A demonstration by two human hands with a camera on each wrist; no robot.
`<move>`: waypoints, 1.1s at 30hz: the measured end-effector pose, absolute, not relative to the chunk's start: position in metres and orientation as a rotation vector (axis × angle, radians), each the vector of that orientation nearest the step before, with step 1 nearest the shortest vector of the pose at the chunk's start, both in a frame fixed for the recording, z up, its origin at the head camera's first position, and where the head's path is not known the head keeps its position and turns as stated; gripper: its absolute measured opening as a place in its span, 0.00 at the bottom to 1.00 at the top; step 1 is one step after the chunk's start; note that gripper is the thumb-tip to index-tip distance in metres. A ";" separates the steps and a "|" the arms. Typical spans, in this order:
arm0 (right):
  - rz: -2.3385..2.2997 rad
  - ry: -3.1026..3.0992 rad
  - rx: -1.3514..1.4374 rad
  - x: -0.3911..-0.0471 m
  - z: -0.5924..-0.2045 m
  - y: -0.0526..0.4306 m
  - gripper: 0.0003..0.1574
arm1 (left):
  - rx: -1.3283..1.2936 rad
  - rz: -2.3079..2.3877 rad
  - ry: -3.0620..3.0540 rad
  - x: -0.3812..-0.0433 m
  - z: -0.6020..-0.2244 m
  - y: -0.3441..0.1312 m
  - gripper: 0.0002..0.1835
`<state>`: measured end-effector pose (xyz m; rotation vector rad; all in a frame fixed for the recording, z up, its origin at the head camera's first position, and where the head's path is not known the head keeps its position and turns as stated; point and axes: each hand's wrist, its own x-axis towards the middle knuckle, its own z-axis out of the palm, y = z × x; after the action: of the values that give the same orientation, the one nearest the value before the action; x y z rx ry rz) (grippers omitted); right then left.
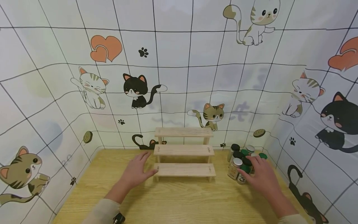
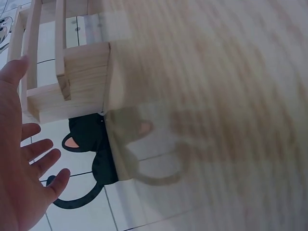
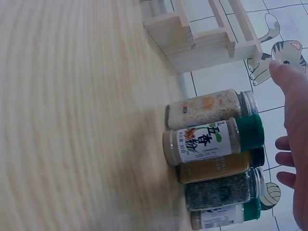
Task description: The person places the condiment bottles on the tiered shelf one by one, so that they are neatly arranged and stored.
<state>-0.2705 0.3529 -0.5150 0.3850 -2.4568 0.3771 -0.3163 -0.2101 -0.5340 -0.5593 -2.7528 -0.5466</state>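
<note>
A pale wooden three-step rack (image 1: pixel 184 150) stands against the back of the table. My left hand (image 1: pixel 137 169) hovers at its left side, fingers spread and holding nothing; the left wrist view shows the thumb in front of the rack's steps. Over on the right, my right hand (image 1: pixel 263 175) is held above a cluster of spice jars, its fingers apart and partly covering several lids. Foremost in the right wrist view is a green-lidded jar (image 3: pixel 207 142) with a white label. Beside it stand a silver-lidded jar (image 3: pixel 207 109) of pale grains and an amber-brown jar (image 3: pixel 216 168).
The light wood table (image 1: pixel 179 199) runs into fabric walls (image 1: pixel 173 81) printed with cats and grid lines at the back and both sides. A dark green-black jar (image 3: pixel 221 191) and another green-lidded jar (image 3: pixel 221 217) stand at the cluster's outer side.
</note>
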 end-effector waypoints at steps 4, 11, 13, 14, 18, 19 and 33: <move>0.506 -2.483 0.286 -0.262 -0.520 0.348 0.42 | -0.562 -0.606 -2.789 -0.318 -0.541 -0.207 0.51; 0.724 -2.491 0.091 -0.257 -0.534 0.341 0.35 | -0.587 -0.701 -2.824 -0.320 -0.548 -0.198 0.51; 0.784 -2.488 0.045 -0.257 -0.537 0.339 0.34 | -0.593 -0.722 -2.823 -0.320 -0.549 -0.194 0.50; 0.815 -2.486 0.026 -0.257 -0.539 0.338 0.34 | -0.596 -0.727 -2.819 -0.320 -0.550 -0.193 0.50; 0.897 -2.484 -0.035 -0.257 -0.545 0.336 0.33 | -0.634 -0.750 -2.805 -0.318 -0.551 -0.189 0.47; 0.913 -2.479 -0.043 -0.258 -0.547 0.336 0.32 | -0.644 -0.758 -2.801 -0.317 -0.551 -0.188 0.46; 1.039 -2.398 -0.077 -0.261 -0.562 0.339 0.26 | -0.534 -0.874 -2.887 -0.321 -0.555 -0.187 0.43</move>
<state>-0.2606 0.3394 -0.5622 -0.0768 -2.3985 1.0388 -0.3208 -0.1873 -0.5553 -0.5336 -2.8869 -0.8743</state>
